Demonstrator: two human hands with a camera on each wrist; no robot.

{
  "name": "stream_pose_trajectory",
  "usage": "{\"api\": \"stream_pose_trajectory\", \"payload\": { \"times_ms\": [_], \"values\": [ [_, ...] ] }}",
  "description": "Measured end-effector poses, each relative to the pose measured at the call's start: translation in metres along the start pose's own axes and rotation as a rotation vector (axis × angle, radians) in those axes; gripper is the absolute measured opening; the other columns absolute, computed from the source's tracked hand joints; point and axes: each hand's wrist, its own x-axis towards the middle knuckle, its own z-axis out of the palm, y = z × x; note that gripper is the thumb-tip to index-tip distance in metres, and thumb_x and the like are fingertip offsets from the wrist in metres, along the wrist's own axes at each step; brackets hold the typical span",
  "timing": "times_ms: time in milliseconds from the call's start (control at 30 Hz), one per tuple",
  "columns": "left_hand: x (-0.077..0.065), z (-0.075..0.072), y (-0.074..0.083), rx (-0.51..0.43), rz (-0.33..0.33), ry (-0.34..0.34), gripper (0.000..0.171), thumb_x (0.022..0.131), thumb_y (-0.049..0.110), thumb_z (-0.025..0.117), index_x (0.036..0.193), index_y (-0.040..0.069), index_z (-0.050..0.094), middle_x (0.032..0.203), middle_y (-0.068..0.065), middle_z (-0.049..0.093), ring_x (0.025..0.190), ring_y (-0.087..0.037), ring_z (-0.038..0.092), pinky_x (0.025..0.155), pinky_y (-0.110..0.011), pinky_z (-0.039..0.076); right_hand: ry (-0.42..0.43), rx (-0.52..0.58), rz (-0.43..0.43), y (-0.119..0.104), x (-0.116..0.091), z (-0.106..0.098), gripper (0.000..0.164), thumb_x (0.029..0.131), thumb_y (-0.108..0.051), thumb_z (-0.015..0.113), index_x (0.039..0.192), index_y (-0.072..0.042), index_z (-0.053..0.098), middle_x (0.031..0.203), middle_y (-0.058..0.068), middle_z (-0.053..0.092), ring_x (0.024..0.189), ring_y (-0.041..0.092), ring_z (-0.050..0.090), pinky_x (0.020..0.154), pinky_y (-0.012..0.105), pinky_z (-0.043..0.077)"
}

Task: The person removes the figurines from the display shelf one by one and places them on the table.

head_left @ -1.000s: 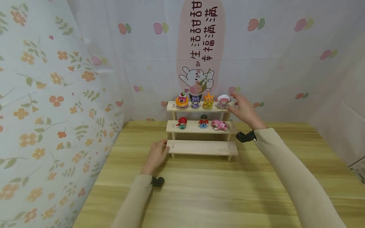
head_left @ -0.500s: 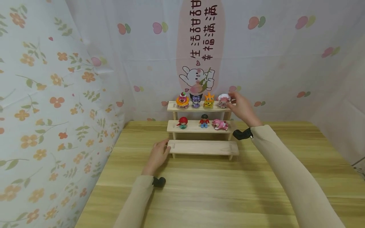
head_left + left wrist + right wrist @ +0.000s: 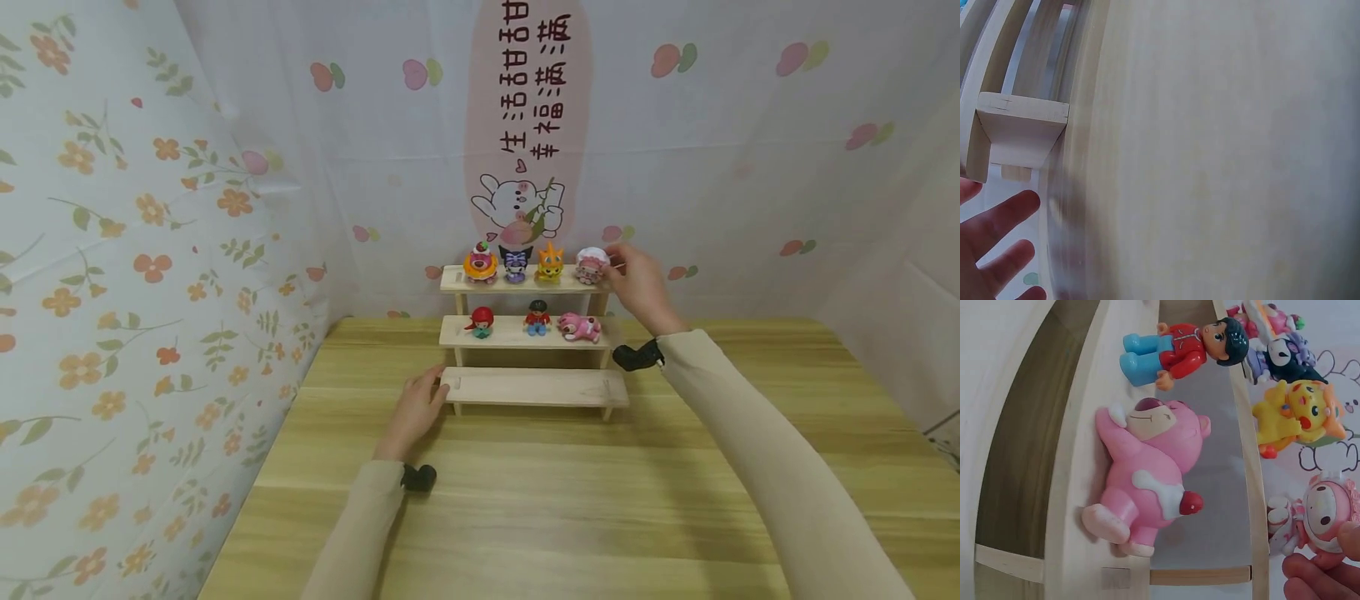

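My right hand is at the right end of the top tier, pinching a pink figurine in a white frilly bonnet by its head. In the right wrist view, thumb and fingers are on the bonnet's side and the figurine's feet are by the tier's edge. At the left end of the bottom tier, my left hand rests beside the three-tier wooden stand. Its spread fingers show near the tier's corner in the left wrist view.
Along the top tier stand a bear in an orange ring, a purple-and-black figurine and a yellow one. The middle tier holds a red-haired figurine, a red-jacketed boy and a lying pink bear. A patterned cloth hangs behind.
My right hand has closed in on the bonneted figurine, and the figurine has shifted slightly right along the top tier. The left hand has stayed at the stand's left end.
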Motion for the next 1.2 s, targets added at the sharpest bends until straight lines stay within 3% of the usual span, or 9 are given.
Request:
{"api": "stream_pose_trajectory", "payload": {
  "times_ms": [500, 900, 1200],
  "values": [
    [0.004, 0.0, -0.003, 0.011, 0.003, -0.038, 0.047, 0.101, 0.027, 0.046, 0.144, 0.008, 0.039, 0.128, -0.021, 0.059, 0.122, -0.043, 0.047, 0.101, -0.056, 0.039, 0.074, 0.096, -0.103, 0.002, -0.036, -0.008, 0.027, 0.095, -0.009, 0.057, 0.117, 0.007, 0.056, 0.108, 0.027, 0.063, 0.095, 0.04, 0.063, 0.083, 0.051, 0.05],
    [0.001, -0.001, 0.0, 0.015, -0.001, -0.04, 0.046, 0.102, 0.026, 0.045, 0.143, 0.007, 0.039, 0.126, -0.023, 0.059, 0.12, -0.046, 0.047, 0.101, -0.058, 0.038, 0.031, 0.06, -0.158, 0.003, -0.078, -0.02, 0.025, 0.092, -0.006, 0.061, 0.115, 0.004, 0.059, 0.104, 0.025, 0.066, 0.089, 0.038, 0.067, 0.076, 0.05, 0.053],
    [0.002, -0.001, -0.001, 0.006, -0.001, -0.054, 0.047, 0.102, 0.026, 0.044, 0.144, 0.007, 0.038, 0.127, -0.025, 0.058, 0.121, -0.047, 0.047, 0.102, -0.058, 0.037, -0.014, 0.033, -0.159, 0.008, -0.115, -0.022, 0.025, 0.091, -0.009, 0.064, 0.114, 0.001, 0.062, 0.1, 0.019, 0.069, 0.082, 0.031, 0.069, 0.07, 0.04, 0.055]
  ]
}}
